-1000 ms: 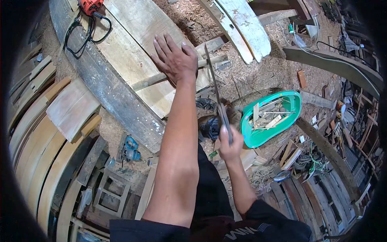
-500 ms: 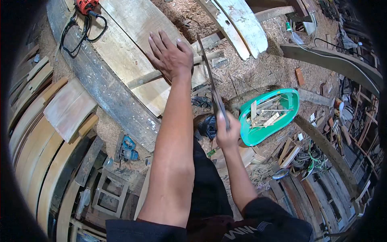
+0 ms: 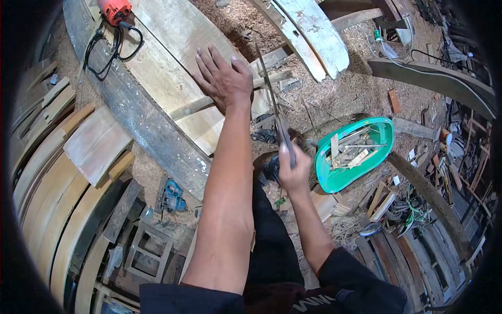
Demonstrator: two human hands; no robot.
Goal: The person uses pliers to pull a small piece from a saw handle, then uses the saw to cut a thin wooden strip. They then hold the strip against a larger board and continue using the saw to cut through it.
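My left hand lies flat with fingers spread over a thin wooden strip and the pale planks beneath it. The strip crosses the planks and sticks out past their right edge. My right hand is wrapped round the handle of a handsaw. Its long, narrow blade points away from me and crosses the strip's overhanging part, just right of my left hand. Most of the saw's handle is hidden by my fingers.
A red power tool with a black cord sits on the planks. At right stands a green basin with wood offcuts. A blue power tool lies low at left, near stacked curved boards. Sawdust covers the floor.
The surroundings have shifted slightly right and down in view. My right hand and the saw sit a little farther from the basin; my left hand stays on the strip.
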